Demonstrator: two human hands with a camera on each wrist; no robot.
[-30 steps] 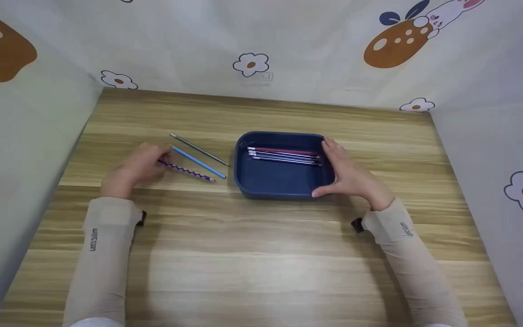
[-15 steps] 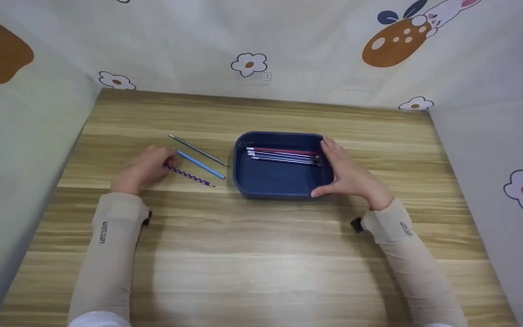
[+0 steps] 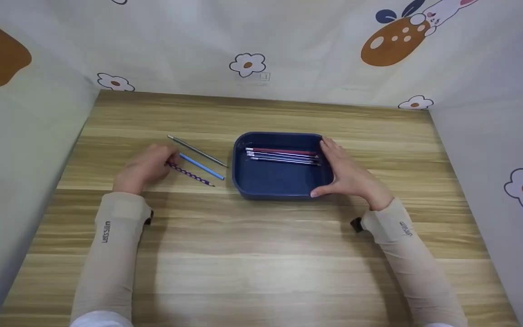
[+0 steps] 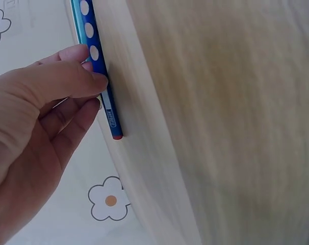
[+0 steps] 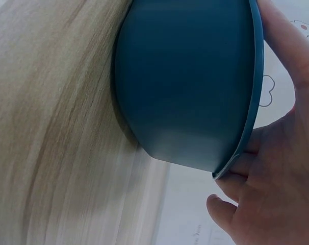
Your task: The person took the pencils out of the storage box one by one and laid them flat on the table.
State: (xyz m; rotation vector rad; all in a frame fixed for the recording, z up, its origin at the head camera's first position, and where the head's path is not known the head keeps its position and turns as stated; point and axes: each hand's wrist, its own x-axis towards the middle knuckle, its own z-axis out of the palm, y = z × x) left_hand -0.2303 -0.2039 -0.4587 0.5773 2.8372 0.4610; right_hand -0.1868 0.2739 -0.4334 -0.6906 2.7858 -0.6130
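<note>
My left hand [image 3: 148, 164] pinches the rear part of a dark blue pencil with pale dots [image 3: 189, 174] between thumb and fingers. Its tip points toward the box; in the left wrist view the red end of this dotted pencil [image 4: 95, 52] sticks out past my thumb. Just beyond it lies a light blue pencil [image 3: 201, 166], its rear end beside my fingers. A grey-green pencil [image 3: 198, 150] slants farther back. My right hand [image 3: 350, 175] grips the right end of a navy blue box [image 3: 270, 196], thumb at the front corner and fingers at the back one.
Several pencils [image 3: 284, 160], one of them red, lie side by side inside the box. The wood-grain table [image 3: 252, 254] meets a pale patterned wall covering [image 3: 189, 54] at the back, and similar walls stand on both sides.
My left hand has shifted right along the dotted pencil's side of the table, nearer the light blue pencil. The dotted pencil's tip has dipped slightly. My right hand and the box stay put.
</note>
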